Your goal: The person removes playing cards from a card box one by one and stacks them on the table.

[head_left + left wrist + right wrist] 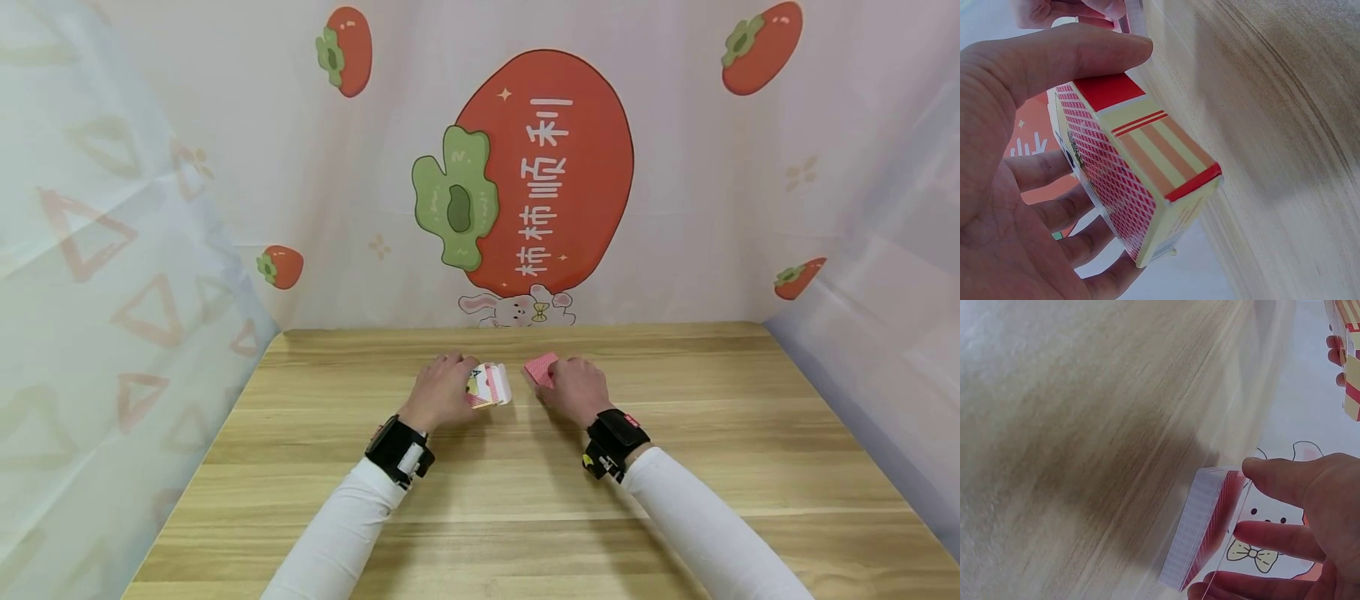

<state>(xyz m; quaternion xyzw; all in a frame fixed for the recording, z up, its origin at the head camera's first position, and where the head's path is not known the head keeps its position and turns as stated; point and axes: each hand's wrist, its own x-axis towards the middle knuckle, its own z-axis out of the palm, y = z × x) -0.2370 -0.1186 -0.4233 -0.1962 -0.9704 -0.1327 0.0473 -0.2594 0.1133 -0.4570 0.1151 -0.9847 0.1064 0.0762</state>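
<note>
My left hand point(444, 390) grips a playing-card box point(1147, 150) with red lattice sides and a striped end section. In the left wrist view the thumb lies along one narrow side and the fingers wrap behind. The box's white flap end points toward the right hand in the head view, and an "A" shows on its face. A short way right, my right hand point(576, 390) holds a deck of playing cards point(540, 369) with red-patterned backs. The deck's white side edges point(1192, 531) face the right wrist camera, close over the wood, with thumb and fingertips at its far edge.
Both hands work over a light wooden table point(480, 533). Behind it hangs a white curtain point(675, 292) printed with persimmons and a rabbit, with more fabric on both sides. Black straps point(617, 442) and white sleeves cover the wrists and forearms.
</note>
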